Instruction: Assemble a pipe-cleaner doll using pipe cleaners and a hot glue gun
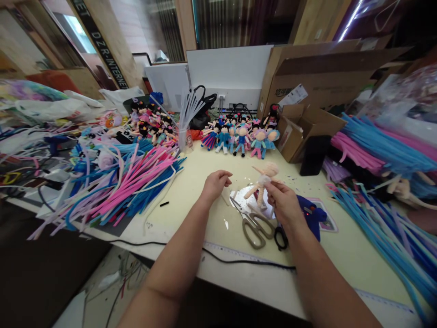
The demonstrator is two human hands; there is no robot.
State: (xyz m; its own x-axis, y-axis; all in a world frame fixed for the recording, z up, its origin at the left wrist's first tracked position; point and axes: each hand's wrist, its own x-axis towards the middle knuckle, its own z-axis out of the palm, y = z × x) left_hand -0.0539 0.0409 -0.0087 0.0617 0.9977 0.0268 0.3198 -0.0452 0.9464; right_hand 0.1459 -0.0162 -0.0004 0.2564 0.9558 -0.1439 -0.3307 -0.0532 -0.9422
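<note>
My right hand point(284, 198) pinches a small doll point(270, 171) made of beige fuzzy stems, with a pale wrap at its waist. The doll is held above a shiny plate-like piece point(239, 196) on the table. To its left hovers my left hand point(216, 184), loosely curled, a small gap between thumb and fingers and nothing visible in it. Below the doll lie scissors point(255, 228) with grey-brown handles. Partly behind my right wrist is a blue glue gun point(312, 216), next to a black looped handle point(280, 239).
Heaps of coloured fuzzy stems flank the table, one pile point(136, 182) left and another point(378, 232) right. Finished dolls point(241, 136) stand in rows at the back. A cardboard box point(300, 132), a black phone-like slab point(313, 155) and a jar of clear sticks point(186, 132) stand nearby. A black cable point(235, 262) crosses the front edge.
</note>
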